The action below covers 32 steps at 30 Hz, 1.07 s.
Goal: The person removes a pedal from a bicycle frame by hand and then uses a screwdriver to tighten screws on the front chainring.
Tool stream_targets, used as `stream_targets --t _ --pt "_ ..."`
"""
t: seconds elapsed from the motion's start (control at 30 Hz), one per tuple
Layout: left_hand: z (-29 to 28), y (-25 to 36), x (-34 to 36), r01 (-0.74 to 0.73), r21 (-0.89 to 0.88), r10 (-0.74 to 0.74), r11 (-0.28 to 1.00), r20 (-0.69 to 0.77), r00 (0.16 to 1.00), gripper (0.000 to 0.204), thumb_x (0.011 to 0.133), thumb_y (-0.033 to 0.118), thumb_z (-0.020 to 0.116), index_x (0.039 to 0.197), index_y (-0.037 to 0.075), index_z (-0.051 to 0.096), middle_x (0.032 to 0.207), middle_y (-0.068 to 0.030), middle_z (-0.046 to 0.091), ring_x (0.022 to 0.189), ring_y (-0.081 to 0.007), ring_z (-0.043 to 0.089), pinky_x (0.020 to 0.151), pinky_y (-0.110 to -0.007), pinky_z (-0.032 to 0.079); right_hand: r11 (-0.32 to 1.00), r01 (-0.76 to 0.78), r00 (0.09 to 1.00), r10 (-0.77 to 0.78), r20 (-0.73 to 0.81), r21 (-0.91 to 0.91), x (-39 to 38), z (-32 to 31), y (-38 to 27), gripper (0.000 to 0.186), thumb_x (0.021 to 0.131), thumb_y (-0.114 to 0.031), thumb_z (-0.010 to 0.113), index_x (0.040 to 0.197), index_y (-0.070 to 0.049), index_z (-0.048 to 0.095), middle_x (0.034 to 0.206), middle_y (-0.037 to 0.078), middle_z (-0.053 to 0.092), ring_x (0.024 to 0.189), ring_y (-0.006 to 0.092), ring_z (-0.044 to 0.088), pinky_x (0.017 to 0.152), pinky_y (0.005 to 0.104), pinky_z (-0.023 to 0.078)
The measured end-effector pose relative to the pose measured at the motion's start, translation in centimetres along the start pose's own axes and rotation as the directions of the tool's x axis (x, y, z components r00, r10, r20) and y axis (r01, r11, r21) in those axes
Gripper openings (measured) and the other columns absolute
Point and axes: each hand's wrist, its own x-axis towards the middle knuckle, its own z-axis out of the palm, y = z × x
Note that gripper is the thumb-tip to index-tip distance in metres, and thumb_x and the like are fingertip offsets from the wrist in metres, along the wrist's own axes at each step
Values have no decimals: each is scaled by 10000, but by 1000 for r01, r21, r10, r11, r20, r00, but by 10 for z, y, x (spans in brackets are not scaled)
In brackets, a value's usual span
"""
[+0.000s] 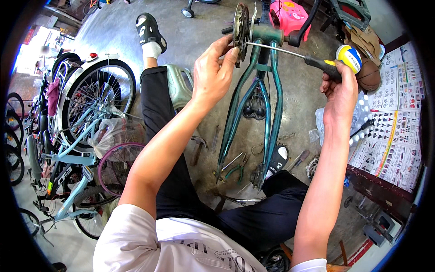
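Note:
A green bicycle frame (277, 86) stands between my legs, its forked rear stays pointing toward me. At its bottom bracket shell (265, 34) sits a dark chainring (240, 34), seen nearly edge-on. My left hand (212, 68) grips the chainring's near rim between thumb and fingers. My right hand (337, 86) is closed around the black-and-yellow handle of a screwdriver (290, 52). The screwdriver's shaft runs left across the frame, and its tip reaches the inner side of the chainring close to the shell. Whether the tip touches the ring I cannot tell. A crank arm (310, 20) sticks out on the shell's right.
Several bicycles (72, 149) crowd the left side. On the floor near my feet lie a hammer (197, 149), green-handled pliers (235, 171) and a wrench (216, 137). A pink stool (290, 18), a ball (349, 58) and a basketball (369, 78) are at the far right, beside a poster-covered panel (389, 136).

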Motion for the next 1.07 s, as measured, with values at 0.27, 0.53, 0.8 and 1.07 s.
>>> stream_targets --t 0.27,0.53,0.8,1.07 --pt "-1 10 0 59 -37 -59 998 13 998 335 987 145 648 1281 -16 645 1093 -196 729 969 -275 739 818 -351 574 1000 -15 1000 15 -8 12 2 3 2 215 932 -253 625 994 -48 630 736 54 638 572 107 543 558 259 427" --pt "0 7 -1 9 10 -9 1000 -25 1000 319 977 161 660 1247 -9 662 1131 -192 723 986 -300 732 832 -362 564 1000 11 1000 -11 1 26 1 2 0 233 942 -229 607 1063 -34 649 755 76 637 606 129 560 569 271 435" --pt "5 -1 -2 -56 67 62 996 -88 994 313 1004 183 643 1249 -10 669 1055 -158 737 885 -225 714 806 -334 548 999 -9 999 8 34 34 5 -5 6 227 958 -251 597 1038 -42 635 728 49 601 599 121 532 540 277 386" --pt "2 2 -7 -22 12 23 1000 -74 997 317 985 202 658 1246 22 681 1092 -225 718 991 -320 727 846 -364 549 993 -103 993 100 60 50 4 -5 6 307 969 -366 584 1055 -72 588 683 4 468 548 95 360 510 275 278"
